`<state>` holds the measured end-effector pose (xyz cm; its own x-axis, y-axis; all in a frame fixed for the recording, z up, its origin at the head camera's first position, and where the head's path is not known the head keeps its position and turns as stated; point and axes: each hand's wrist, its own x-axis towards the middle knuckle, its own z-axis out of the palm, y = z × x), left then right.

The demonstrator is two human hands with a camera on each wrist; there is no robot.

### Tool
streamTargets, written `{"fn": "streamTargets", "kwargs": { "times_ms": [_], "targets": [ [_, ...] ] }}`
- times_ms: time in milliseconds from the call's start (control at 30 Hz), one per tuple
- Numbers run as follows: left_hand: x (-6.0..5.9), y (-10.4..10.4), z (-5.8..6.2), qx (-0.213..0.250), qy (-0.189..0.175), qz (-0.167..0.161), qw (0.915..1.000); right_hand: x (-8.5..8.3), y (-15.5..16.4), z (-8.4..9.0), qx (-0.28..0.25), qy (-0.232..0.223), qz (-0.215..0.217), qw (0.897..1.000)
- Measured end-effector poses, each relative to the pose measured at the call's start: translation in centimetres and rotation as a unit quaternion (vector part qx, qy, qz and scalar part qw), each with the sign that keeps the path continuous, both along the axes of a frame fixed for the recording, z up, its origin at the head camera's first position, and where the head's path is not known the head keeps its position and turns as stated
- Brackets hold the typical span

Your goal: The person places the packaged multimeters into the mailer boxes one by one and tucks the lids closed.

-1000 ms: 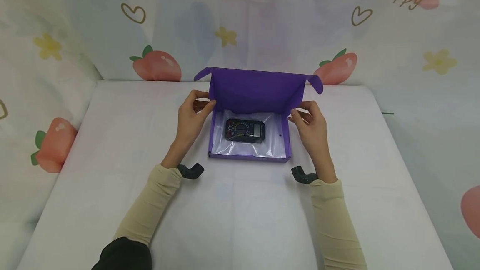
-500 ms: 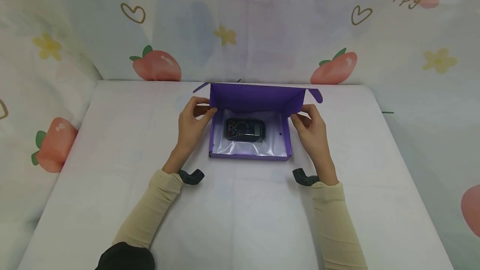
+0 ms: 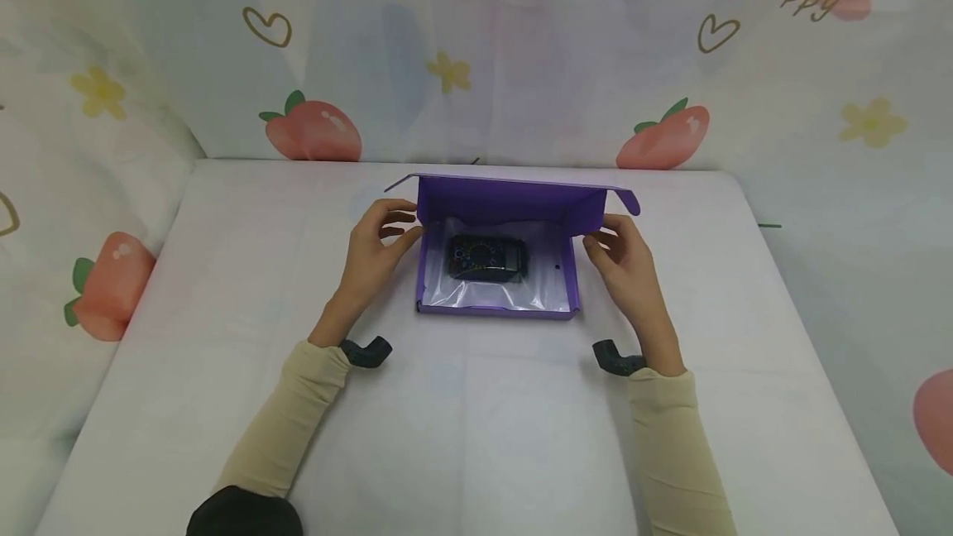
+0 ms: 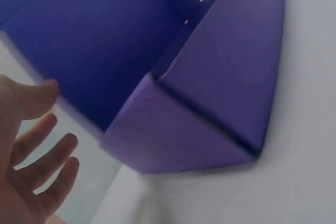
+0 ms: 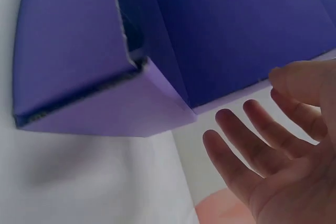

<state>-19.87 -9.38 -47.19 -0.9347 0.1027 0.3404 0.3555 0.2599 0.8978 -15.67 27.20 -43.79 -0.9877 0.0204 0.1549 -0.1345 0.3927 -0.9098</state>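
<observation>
On the white table stands a purple cardboard box [image 3: 495,314] with its hinged lid [image 3: 514,203] raised and leaning over the back part. Inside lies a black multimeter [image 3: 487,260] with a dial, in a clear plastic bag [image 3: 542,292]. My left hand [image 3: 375,248] is at the lid's left side; in the left wrist view the thumb [image 4: 41,98] touches or nearly touches the lid's edge, other fingers loosely spread. At the lid's right side is my right hand [image 3: 625,265], its thumb [image 5: 296,81] at the edge in the right wrist view, other fingers extended.
A patterned cloth backdrop [image 3: 521,48] rises behind and beside the white table [image 3: 476,437]. Dark curved wrist-camera mounts [image 3: 368,351] jut inward from both wrists. Along the lid's front edge, two small flaps [image 3: 625,201] stick out sideways.
The lid's top edge has come lower, tilting forward over the box. Both hands have followed it down slightly, then moved a little outward from its sides. The multimeter has stayed put.
</observation>
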Motion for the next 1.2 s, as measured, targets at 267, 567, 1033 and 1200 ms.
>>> {"fn": "streamTargets", "kwargs": {
  "times_ms": [267, 567, 1033, 1200],
  "targets": [
    [-0.5, -2.7, 2.1, 0.021, -0.021, 0.009, 0.9995, -0.2, 1.2, 1.2, -0.086, 0.061, 0.002, 0.994],
    [0.3, -3.1, 6.3, 0.075, 0.003, -0.064, 0.9951, -0.3, 1.4, 2.6, -0.222, 0.123, 0.044, 0.966],
    [0.4, -1.1, 8.0, 0.058, 0.015, -0.122, 0.9907, -0.2, 0.1, 4.6, -0.187, 0.145, 0.083, 0.968],
    [1.0, -1.1, 7.5, 0.047, 0.011, -0.117, 0.9919, 0.3, 0.1, 4.4, -0.157, 0.134, 0.075, 0.976]
  ]
}}
